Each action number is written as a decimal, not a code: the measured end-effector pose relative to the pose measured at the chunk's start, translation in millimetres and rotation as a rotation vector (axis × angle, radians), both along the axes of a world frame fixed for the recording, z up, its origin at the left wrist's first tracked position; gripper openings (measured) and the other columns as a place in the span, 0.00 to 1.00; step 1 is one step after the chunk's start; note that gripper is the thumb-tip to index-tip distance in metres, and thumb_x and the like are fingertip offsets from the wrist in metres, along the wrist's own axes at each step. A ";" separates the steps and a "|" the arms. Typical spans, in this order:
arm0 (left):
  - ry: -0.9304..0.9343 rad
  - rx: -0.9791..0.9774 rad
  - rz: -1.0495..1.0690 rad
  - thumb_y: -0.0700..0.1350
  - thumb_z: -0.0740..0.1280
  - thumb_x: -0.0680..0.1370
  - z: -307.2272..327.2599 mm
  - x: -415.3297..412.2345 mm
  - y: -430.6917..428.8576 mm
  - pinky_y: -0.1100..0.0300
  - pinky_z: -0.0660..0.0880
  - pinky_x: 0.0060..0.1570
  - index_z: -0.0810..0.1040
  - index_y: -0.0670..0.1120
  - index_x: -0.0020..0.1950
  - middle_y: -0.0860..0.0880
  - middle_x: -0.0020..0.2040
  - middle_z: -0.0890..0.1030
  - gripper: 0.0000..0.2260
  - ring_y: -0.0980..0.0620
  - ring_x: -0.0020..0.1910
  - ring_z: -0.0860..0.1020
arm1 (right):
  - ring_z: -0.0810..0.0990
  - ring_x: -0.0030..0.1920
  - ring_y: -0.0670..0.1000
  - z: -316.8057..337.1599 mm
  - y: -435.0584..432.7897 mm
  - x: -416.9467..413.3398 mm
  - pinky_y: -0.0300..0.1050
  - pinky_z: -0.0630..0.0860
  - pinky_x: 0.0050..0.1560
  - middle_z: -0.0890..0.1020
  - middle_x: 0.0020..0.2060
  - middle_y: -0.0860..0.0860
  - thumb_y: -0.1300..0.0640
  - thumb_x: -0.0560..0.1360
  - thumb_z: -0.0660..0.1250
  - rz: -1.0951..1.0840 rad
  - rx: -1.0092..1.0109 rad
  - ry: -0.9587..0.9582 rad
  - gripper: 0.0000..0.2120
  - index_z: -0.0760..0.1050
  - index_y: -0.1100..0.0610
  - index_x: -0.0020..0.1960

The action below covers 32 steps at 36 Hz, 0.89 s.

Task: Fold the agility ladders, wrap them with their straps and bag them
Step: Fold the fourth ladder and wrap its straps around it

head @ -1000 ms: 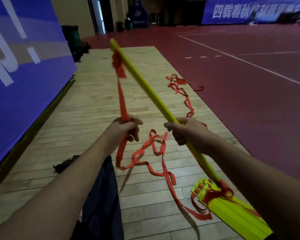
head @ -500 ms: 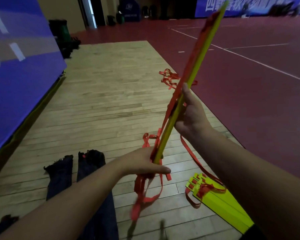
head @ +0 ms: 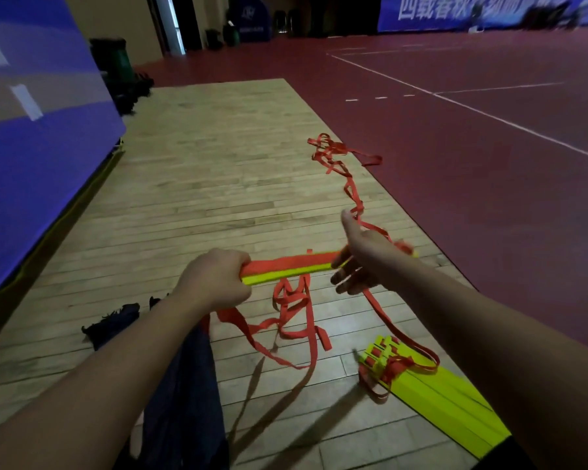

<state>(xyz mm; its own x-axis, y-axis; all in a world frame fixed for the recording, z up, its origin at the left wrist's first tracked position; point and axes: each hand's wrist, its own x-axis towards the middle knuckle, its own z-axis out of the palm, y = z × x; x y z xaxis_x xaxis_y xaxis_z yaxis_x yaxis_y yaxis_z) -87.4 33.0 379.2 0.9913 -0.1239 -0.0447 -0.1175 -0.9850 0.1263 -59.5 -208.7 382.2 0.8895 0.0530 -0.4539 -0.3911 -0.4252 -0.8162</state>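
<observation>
A yellow ladder rung (head: 286, 273) lies level in front of me with red strap laid flat along its top. My left hand (head: 218, 283) grips its left end, strap included. My right hand (head: 364, 262) is at the right end, thumb up and fingers spread loosely under the rung. Loose red strap (head: 294, 310) hangs in loops below the rung and trails away over the floor to a tangle (head: 333, 154). A stack of folded yellow rungs (head: 435, 398) lies on the floor at lower right, tied into the same strap.
I stand on a wooden floor strip (head: 197, 184) beside a red court floor (head: 489, 171). A blue banner wall (head: 31, 137) runs along the left. Dark cloth (head: 116, 320) lies on the floor at lower left, and my dark trouser leg (head: 184, 401) is below.
The rung swung from pointing up and away to lying level across my view. My left hand went from its lower end to its left end; my right hand opened.
</observation>
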 end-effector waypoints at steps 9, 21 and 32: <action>-0.052 0.285 -0.344 0.47 0.68 0.74 18.6 -9.9 -10.6 0.62 0.62 0.32 0.77 0.55 0.51 0.55 0.40 0.76 0.07 0.55 0.40 0.73 | 0.78 0.62 0.51 -7.2 17.3 -10.2 0.49 0.77 0.63 0.79 0.63 0.52 0.37 0.76 0.68 0.683 -0.346 -0.379 0.31 0.73 0.56 0.70; 0.200 -0.062 -0.452 0.64 0.74 0.70 21.7 -10.8 6.9 0.63 0.72 0.52 0.72 0.63 0.62 0.62 0.55 0.73 0.24 0.61 0.54 0.72 | 0.80 0.31 0.52 -1.1 14.7 -14.5 0.45 0.78 0.36 0.81 0.33 0.53 0.52 0.82 0.66 0.884 0.044 0.199 0.09 0.76 0.58 0.50; 0.522 -0.494 -0.138 0.71 0.67 0.71 19.7 -6.0 54.0 0.55 0.80 0.51 0.85 0.54 0.51 0.52 0.45 0.86 0.23 0.52 0.44 0.85 | 0.79 0.34 0.53 3.2 -1.7 -7.3 0.48 0.78 0.39 0.79 0.36 0.55 0.48 0.81 0.67 0.809 -0.032 0.109 0.13 0.81 0.58 0.51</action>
